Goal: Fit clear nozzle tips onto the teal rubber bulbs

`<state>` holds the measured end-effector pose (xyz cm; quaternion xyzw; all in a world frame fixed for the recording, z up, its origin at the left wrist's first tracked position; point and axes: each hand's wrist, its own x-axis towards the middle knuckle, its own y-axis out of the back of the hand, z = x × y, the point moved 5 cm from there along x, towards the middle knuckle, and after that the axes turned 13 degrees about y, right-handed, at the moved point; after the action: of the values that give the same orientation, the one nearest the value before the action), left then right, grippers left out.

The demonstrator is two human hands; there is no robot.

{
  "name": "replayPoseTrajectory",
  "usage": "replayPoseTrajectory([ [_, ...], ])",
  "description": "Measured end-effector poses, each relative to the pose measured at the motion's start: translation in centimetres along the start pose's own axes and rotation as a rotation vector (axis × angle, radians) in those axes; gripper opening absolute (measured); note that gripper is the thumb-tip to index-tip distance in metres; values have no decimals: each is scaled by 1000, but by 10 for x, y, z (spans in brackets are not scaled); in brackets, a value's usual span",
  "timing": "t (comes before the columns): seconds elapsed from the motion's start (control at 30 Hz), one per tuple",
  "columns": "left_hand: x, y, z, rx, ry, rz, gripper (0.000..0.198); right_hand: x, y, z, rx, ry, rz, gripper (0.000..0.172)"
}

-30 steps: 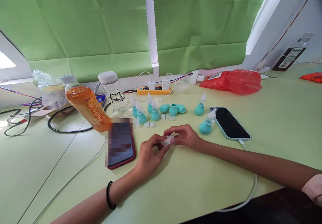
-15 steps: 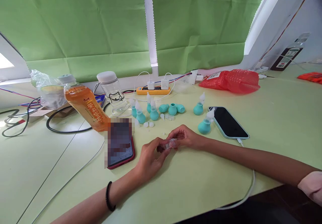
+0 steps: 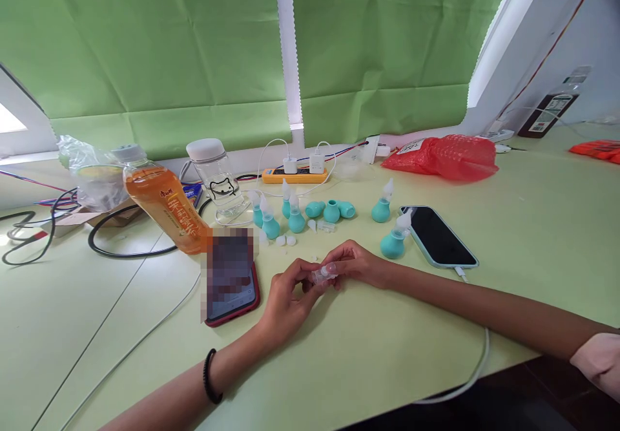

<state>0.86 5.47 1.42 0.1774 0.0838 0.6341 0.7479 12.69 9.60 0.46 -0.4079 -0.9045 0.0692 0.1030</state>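
Between my two hands is a small clear plastic piece (image 3: 321, 274), held just above the table. My left hand (image 3: 290, 292) has its fingers closed on the left side of it. From the right, the thumb and fingers of my right hand (image 3: 352, 264) pinch the same piece. Beyond them stand several teal bulbs with clear pointed tips, such as one teal bulb (image 3: 296, 221) in the middle and another (image 3: 392, 245) at the right. Some bulbs without tips (image 3: 332, 211) sit among them. Small white caps (image 3: 285, 240) and clear parts (image 3: 327, 227) lie in front.
A red-edged phone (image 3: 232, 305) lies left of my hands; a charging phone (image 3: 440, 237) lies at the right. Behind are an orange drink bottle (image 3: 167, 208), a clear water bottle (image 3: 223, 182), a yellow power strip (image 3: 294, 176) and a red bubble-wrap bag (image 3: 445, 159). Cables cross the table.
My fingers have shifted slightly around the clear piece, which now shows a little more between them. The objects on the table have stayed in place.
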Motion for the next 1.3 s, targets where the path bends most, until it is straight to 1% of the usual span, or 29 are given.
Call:
replayPoseTrajectory([
  [0.13,0,0,2,20,-3,-6,19,0,-4,-2,-28,0,-45,26],
  [0.23,-1,1,5,59,-16,20,21,1,-4,-2,-69,11,-39,29],
  [0.3,-1,2,7,88,-37,33,25,1,-4,-4,-129,33,-32,30],
  [0.37,-1,3,7,108,-49,46,26,1,-3,-10,-258,89,-29,33],
  [0.43,1,4,4,90,-27,66,24,3,1,-25,-521,224,7,36],
  [0.5,3,6,-1,36,20,81,25,6,6,-45,-954,404,85,39],
  [0.53,5,6,-4,5,41,88,25,8,8,-54,-1203,471,129,43],
  [0.57,6,7,-6,-23,58,97,24,12,11,-60,-1442,498,172,47],
  [0.6,6,8,-7,-46,70,107,23,17,15,-64,-1649,478,212,51],
  [0.63,7,8,-8,-62,77,117,21,23,20,-65,-1808,421,250,56],
  [0.7,8,9,-9,-85,84,124,18,35,31,-62,-1992,259,298,62],
  [0.73,8,9,-8,-95,83,124,17,40,36,-59,-2025,186,296,59],
  [0.8,8,8,-8,-109,76,120,14,49,42,-51,-2025,98,264,45],
  [0.87,7,8,-7,-122,70,128,12,54,42,-47,-2000,83,233,30],
  [0.93,6,9,-6,-133,75,138,12,54,39,-48,-1989,110,223,24],
  [1.0,5,9,-5,-142,91,135,13,50,33,-54,-1981,146,216,22],
  [1.07,4,10,-4,-147,105,135,17,41,24,-65,-1924,252,226,22],
  [1.13,3,11,-4,-143,104,157,24,28,14,-74,-1775,404,237,22],
  [1.17,2,12,-3,-136,100,173,25,22,10,-76,-1672,451,224,23],
  [1.2,2,13,-3,-127,92,189,26,16,8,-74,-1558,465,189,25],
  [1.23,2,14,-3,-118,83,200,25,11,6,-69,-1444,449,138,27],
  [1.3,2,14,-3,-109,64,214,24,3,2,-53,-1240,397,32,33],
])
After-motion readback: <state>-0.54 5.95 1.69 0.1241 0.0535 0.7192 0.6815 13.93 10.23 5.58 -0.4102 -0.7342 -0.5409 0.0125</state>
